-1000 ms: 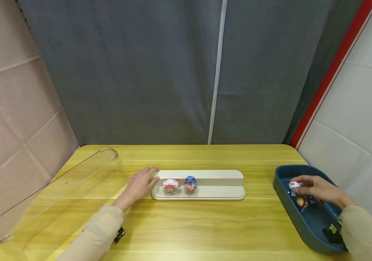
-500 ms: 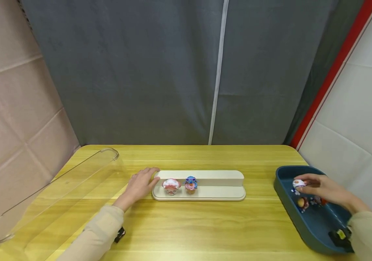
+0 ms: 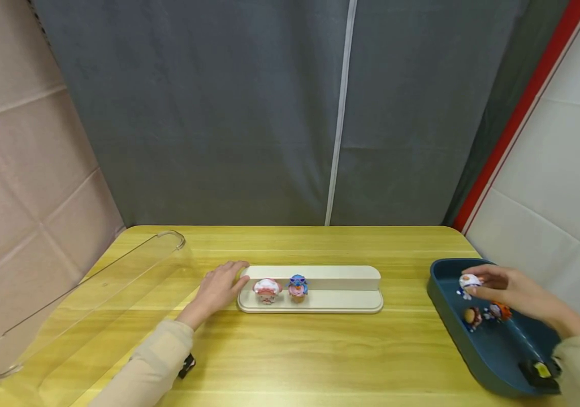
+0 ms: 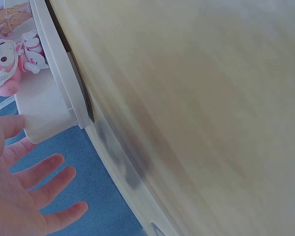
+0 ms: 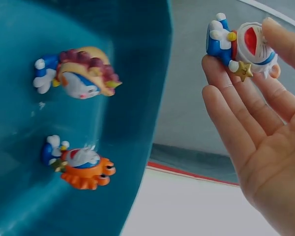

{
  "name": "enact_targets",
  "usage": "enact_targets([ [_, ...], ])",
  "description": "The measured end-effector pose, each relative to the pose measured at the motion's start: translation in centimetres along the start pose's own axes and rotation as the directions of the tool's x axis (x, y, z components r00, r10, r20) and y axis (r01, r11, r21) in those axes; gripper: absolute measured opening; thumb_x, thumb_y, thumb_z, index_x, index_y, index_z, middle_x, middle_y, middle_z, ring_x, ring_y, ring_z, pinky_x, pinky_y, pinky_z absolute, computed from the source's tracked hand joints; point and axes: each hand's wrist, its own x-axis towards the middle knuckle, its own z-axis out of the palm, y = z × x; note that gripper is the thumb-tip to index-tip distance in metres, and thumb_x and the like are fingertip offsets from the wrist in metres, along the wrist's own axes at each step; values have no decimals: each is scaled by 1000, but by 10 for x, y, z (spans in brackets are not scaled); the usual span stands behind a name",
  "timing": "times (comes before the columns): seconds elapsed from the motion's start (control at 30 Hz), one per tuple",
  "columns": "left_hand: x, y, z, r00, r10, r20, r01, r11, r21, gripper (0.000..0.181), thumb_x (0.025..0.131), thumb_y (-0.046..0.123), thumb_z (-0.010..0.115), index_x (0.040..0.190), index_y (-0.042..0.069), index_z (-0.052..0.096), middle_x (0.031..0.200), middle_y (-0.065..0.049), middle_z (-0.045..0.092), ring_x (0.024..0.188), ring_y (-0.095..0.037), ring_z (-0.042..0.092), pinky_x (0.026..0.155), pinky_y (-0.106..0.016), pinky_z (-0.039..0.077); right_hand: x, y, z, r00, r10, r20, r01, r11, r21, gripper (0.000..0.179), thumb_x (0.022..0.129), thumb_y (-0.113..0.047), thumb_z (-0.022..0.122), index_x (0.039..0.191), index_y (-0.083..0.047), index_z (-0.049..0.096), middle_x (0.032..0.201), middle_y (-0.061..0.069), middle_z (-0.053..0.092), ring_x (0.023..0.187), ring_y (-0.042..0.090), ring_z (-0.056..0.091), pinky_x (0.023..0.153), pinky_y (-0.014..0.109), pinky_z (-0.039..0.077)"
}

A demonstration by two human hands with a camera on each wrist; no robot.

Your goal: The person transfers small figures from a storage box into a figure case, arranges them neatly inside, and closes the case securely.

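Observation:
In the head view my right hand (image 3: pixel 514 291) holds a small blue-and-white cartoon figurine above the dark blue tray (image 3: pixel 453 333). The right wrist view shows the figurine (image 5: pixel 246 46) pinched between thumb and fingers; it has a white cap, an open red mouth and a gold star. My left hand (image 3: pixel 219 288) rests at the left end of a cream stepped display base (image 3: pixel 341 299), fingers spread. On that base's lower step stand a pink-and-white figurine (image 3: pixel 267 290) and a blue figurine with an ice-cream cone (image 3: pixel 298 288).
Inside the tray lie a figurine with a bun-like hood (image 5: pixel 83 73) and one with an orange crab hood (image 5: pixel 83 167). A long clear plastic cover (image 3: pixel 91 299) stands at the left of the wooden table (image 3: pixel 310 356). A grey curtain (image 3: pixel 229 124) hangs behind.
My right hand has shifted slightly to the right with the held figurine, uncovering more of the orange-hooded figurine in the tray. The left hand has stayed at the base.

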Motion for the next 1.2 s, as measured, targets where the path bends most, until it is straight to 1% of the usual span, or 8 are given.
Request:
enact_targets([
  [0.23,0,1,-1,1000,-5,9,5,1000,1,35,90,30,52,119,12,52,111,-12,55,99,-32,52,78,-51,40,0,-15,-2,1000,-16,-16,15,1000,-19,38,87,-18,58,118,2,49,103,10,57,84,-2,54,60,26,48],
  [0.43,-1,1,-1,1000,-3,8,3,1000,-4,35,90,29,51,119,11,52,111,-12,55,99,-33,52,78,-52,40,3,-29,-2,999,-42,-23,41,998,-36,39,86,-18,58,119,1,49,108,13,55,86,-3,53,64,23,48],
  [0.67,-1,1,-2,1000,4,-1,-4,1000,-7,34,90,29,52,119,11,52,112,-12,55,99,-33,51,78,-52,39,8,-49,-2,1000,-5,-12,4,998,-60,44,86,-25,58,122,-2,48,112,16,53,88,-5,51,65,24,48],
  [0.83,-1,1,-2,1000,8,-4,-8,1000,-9,34,90,29,52,119,11,52,111,-12,56,98,-33,52,78,-52,40,12,-60,1,1000,-8,-6,8,998,-54,42,86,-28,57,121,-5,49,110,12,55,89,0,53,67,24,48],
  [1.1,-1,1,-2,1000,9,-7,-9,1000,-2,33,90,29,52,118,12,52,108,-11,56,96,-33,53,77,-52,40,23,-75,12,999,-46,-9,46,998,-37,43,86,-30,58,120,-5,50,105,9,57,88,8,57,68,25,48],
  [1.2,-1,2,-2,1000,6,-6,-6,1000,2,33,90,29,51,118,12,52,110,-12,56,97,-33,52,77,-53,40,27,-79,16,998,-57,-15,57,998,-8,41,85,-29,59,118,-5,51,102,8,58,86,9,58,68,25,49],
])
